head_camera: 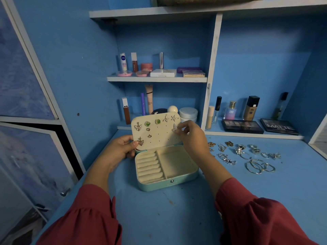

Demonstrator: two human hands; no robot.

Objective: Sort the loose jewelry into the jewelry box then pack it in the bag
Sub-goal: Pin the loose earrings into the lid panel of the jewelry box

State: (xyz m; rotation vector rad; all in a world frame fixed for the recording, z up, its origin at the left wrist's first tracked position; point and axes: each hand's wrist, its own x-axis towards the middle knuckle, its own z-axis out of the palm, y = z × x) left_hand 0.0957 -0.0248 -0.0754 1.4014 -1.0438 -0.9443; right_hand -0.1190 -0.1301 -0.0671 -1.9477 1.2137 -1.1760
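A small teal jewelry box [184, 179] stands open on the blue desk, its cream lid [159, 137] raised and studded with several earrings. My left hand [122, 149] grips the lid's lower left edge, thumb on the butterfly earring there. My right hand [191, 133] pinches a silver triangular earring [174, 128] at the lid's right side. The box's ring rolls [148, 167] and its open compartment [177, 163] hold nothing. Loose jewelry [247, 154] lies on the desk to the right: rings, hoops, pendants. No bag is in view.
Makeup palettes [242, 126] and bottles [251, 107] line the shelf behind the loose jewelry. Jars and tubes [188, 113] stand right behind the lid. A higher shelf [157, 79] carries more cosmetics. Cabinet doors [26, 138] close the left side.
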